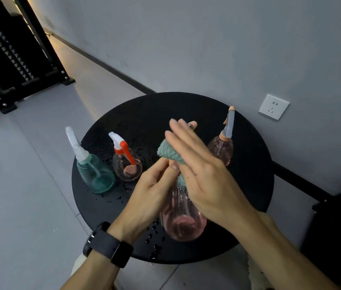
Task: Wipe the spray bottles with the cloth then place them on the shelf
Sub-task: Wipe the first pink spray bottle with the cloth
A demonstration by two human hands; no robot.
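Pink bottle [183, 222] is held above the round black table [249, 185], its bottom toward the camera. Left hand [153, 185] grips its upper part with curled fingers. Right hand [203, 170], fingers straight and together, presses the green cloth [168, 152] against the bottle. On the table stand three more bottles: a green one [95, 174], a clear one with red trigger [127, 164], and a pink one [222, 149] near the wall. Water drops [153, 241] lie on the tabletop.

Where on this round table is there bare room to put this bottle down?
Bare room: the far part of the black table, behind the red-trigger bottle and left of the peach-topped bottle. The left side is crowded by the teal bottle; the near edge is wet.
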